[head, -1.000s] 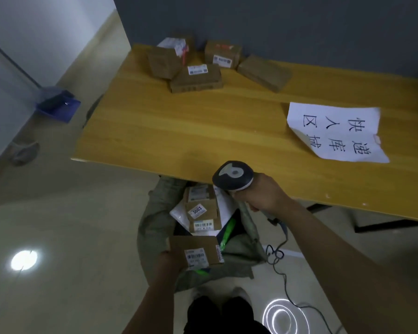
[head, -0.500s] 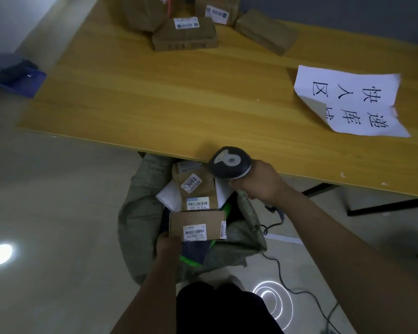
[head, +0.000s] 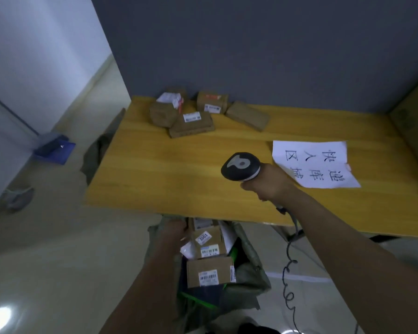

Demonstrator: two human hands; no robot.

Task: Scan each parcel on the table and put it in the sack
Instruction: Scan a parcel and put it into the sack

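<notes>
cardboard parcel [head: 210,271] lies in the sack [head: 250,273] beside the left hand [head: 173,231], grip unclear; right hand [head: 268,182] clasps the scanner [head: 240,166].

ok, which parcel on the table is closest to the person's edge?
The flat brown cardboard parcel with a white label on top; the others lie behind it, nearer the grey wall.

sack [head: 249,276] far rim: hidden under table [head: 155,184] edge | left hand [head: 173,233] fingers: blurred, grip unclear | scanner [head: 240,166] handle: covered by right hand [head: 270,183] | scanner cable [head: 296,224]: cut off at bottom edge | labels of parcels [head: 191,124]: too small to read
</notes>
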